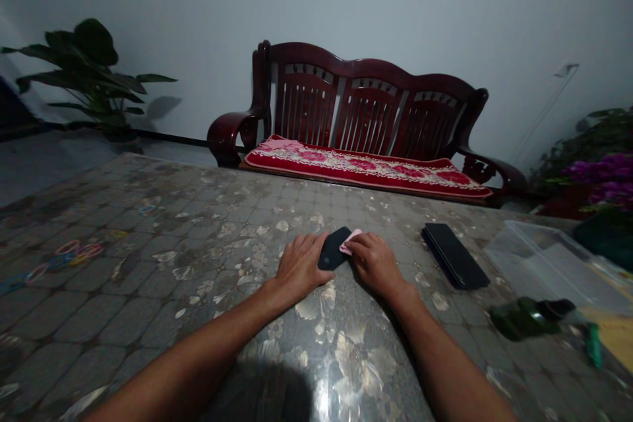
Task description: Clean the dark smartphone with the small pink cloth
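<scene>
Centre of the desk [158, 323]: obstructed by the left hand [299, 264], dark slab [330, 254] and right hand [374, 262]. Left side: wide passage from the left hand to the scattered coloured bands [82, 254], which lie low. Far side: open strip beyond the hands up to the far edge, behind which the wooden bench [341, 64] stands. Right side: usable lane between right hand and dark case [455, 256]; past it, the transparent box [539, 260] and green bottle [521, 318] crowd the approach, leaving narrow gaps beside the case
</scene>
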`<state>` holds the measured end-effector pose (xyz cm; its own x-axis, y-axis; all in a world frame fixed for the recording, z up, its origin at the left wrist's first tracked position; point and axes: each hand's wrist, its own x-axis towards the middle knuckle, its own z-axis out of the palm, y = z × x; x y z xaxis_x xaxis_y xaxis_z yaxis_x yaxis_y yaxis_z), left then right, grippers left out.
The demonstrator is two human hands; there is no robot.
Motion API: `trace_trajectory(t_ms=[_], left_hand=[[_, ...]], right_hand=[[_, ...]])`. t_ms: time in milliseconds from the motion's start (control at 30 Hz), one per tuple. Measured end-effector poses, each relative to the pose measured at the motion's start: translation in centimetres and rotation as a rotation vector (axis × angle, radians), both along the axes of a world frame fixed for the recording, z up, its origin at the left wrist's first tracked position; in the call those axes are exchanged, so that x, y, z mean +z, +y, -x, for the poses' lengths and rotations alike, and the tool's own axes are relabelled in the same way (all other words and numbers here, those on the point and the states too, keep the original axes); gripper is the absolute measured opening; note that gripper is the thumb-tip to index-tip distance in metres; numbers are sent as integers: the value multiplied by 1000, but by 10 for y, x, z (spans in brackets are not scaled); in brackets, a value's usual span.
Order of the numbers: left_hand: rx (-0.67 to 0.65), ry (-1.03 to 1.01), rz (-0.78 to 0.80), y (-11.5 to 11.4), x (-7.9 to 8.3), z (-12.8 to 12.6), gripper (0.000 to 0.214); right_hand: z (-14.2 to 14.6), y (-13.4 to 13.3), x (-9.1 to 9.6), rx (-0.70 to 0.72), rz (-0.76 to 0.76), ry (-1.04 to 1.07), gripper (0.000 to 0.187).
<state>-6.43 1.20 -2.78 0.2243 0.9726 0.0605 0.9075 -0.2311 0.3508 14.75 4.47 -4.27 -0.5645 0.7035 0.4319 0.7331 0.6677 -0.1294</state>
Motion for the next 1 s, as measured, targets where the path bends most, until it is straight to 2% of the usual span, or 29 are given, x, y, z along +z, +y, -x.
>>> trace_trajectory(t_ms=[133,300,367,500,667,733,1000], left_hand=[[18,-18,-10,2,0,1,80],[27,-36,7,2,0,2,81],[29,-36,11,2,-1,3,83],[32,-38,10,5,-2,4,86],[27,-36,15,7,0,6,86],[32,-32,23,8,0,5,86],[39,-46,43,7,4,6,88]], right_hand=[[-4,5,-5,-78,-16,52,28],[4,-2,-2,87,26,61,28],[6,-3,-1,107,30,66,28],[4,3,1,13,14,44,31],[1,12,2,-175,23,-39,30],[2,13,2,-200,23,-45,29],[-1,8,-2,33,-17,-31,27]])
